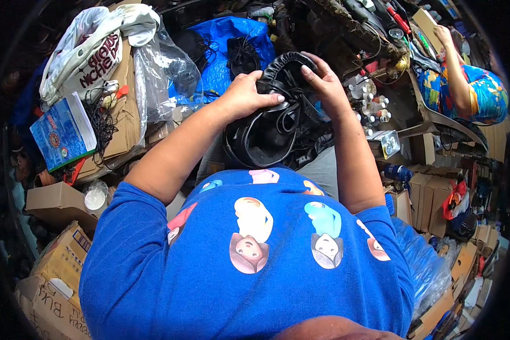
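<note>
In front of my body I hold a black item (293, 58) with a gathered, curved band and a tangle of thin straps or cords; its exact kind is unclear. My left hand (248, 97) grips its left side, thumb pressed on top near a small shiny part. On the far right side of the band, the fingers and thumb of my right hand (324, 85) are closed around the edge. Below the hands, close to my lap, sits a black rounded, bag-like thing (249, 144) with an open hollow. Straps hang over it, and I cannot tell whether the two are joined.
Beyond my hands lies a blue plastic bag (224, 28) with black cords on it. Cardboard (124, 124), a blue book (62, 133) and a white cloth (90, 56) are at left. Small clear bottles (371, 102) stand at right; another person's arm (456, 79) shows farther right.
</note>
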Tool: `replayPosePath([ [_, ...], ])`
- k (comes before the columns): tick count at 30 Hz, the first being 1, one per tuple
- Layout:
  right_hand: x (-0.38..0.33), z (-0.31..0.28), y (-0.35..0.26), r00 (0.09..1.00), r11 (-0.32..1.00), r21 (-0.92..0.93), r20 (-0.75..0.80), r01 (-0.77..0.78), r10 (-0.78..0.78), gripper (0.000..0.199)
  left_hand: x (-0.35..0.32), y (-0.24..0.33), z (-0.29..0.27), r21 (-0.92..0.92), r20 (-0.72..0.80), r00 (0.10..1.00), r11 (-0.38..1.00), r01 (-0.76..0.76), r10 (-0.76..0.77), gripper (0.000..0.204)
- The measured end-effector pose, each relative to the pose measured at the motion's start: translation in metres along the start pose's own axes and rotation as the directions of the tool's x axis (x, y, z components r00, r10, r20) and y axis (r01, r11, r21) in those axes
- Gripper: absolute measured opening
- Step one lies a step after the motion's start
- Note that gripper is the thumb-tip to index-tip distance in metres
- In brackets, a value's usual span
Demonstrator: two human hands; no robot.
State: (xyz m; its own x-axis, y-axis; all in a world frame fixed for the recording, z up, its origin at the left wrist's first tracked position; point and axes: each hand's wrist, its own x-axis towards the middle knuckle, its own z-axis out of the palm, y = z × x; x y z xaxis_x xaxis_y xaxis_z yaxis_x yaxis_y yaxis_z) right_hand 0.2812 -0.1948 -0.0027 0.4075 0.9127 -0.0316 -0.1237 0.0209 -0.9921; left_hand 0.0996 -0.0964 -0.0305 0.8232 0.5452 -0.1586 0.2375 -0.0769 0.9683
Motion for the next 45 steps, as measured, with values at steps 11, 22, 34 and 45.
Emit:
replayPosePath([
  [11, 0.002, -0.001, -0.005, 0.998, 0.969, -0.239, -0.004, 0.057, -0.059, 0.05, 0.007, 0.007, -0.025, -0.189, -0.025, 0.998, 0.981, 0.048, -0.053, 0.039],
  [22, -0.065, -0.092, 0.037, 0.869, 0.895, 0.016, -0.23, -0.446, 0.437, 0.046, 0.007, -0.009, -0.183, -0.275, -0.614, 0.788, 0.925, -0.261, 0.04, 0.023],
  [34, -0.124, -0.12, 0.047, 0.729, 0.758, -0.14, -0.43, -0.637, 0.533, 0.044, 0.026, -0.206, -0.16, -0.141, -0.498, 0.797, 0.938, 0.315, -0.342, 0.08],
  [45, -0.141, -0.121, 0.064, 0.741, 0.647, -0.365, -0.386, -0.669, 0.549, 0.036, -0.038, -0.298, -0.063, 0.963, -0.115, 0.766, 0.118, 0.242, -0.632, 0.055],
])
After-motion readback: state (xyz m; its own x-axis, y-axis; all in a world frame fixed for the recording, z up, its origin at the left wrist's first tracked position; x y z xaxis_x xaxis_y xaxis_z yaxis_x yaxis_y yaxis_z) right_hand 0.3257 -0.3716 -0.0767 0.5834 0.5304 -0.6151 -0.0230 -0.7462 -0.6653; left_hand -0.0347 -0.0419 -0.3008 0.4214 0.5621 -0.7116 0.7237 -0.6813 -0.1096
